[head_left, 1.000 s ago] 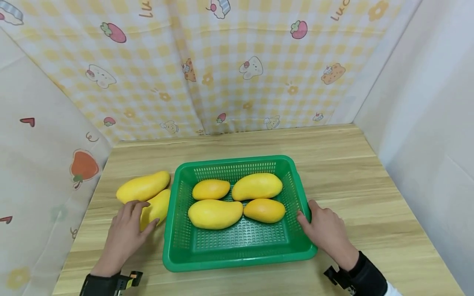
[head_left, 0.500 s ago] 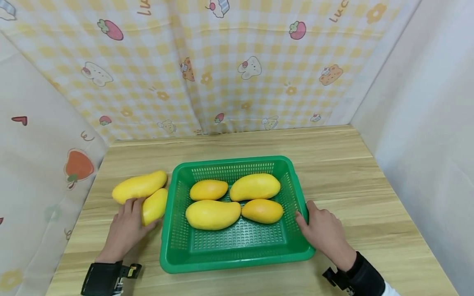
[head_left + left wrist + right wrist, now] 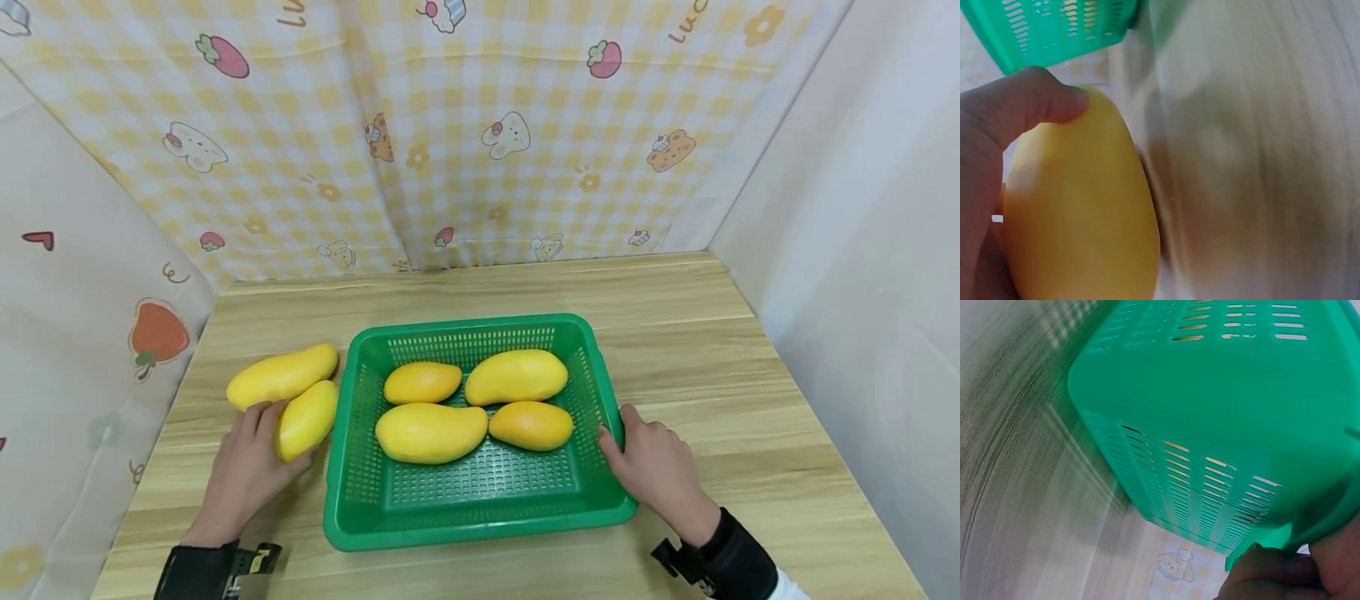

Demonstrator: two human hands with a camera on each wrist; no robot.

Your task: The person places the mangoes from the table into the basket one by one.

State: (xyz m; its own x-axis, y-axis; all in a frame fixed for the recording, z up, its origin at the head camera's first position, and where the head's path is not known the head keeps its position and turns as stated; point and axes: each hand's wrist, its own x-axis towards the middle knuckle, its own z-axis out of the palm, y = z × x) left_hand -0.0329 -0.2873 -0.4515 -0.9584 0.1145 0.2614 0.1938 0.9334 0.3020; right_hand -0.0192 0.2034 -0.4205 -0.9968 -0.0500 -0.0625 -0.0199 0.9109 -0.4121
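Observation:
My left hand (image 3: 243, 471) grips a yellow mango (image 3: 307, 421) just left of the green basket (image 3: 480, 535). In the left wrist view the thumb presses on one end of this mango (image 3: 1085, 206), close over the tabletop. A second loose mango (image 3: 281, 377) lies right behind it. Several mangoes, both larger pale yellow ones and smaller orange-yellow ones (image 3: 532, 426), lie inside the basket toward its back. On the right side, my right hand (image 3: 663, 467) holds the basket's rim, the thumb over the edge. The right wrist view shows curled fingers (image 3: 1272, 572) under that rim.
The wooden table (image 3: 750, 433) extends to both sides of the basket. A yellow checked cloth (image 3: 465, 167) hangs along its back edge. White cloth walls (image 3: 885, 208) stand at the left and right.
My left fingers and thumb have closed round the nearer loose mango, which has shifted slightly left from the basket's side. The right hand stays on the rim.

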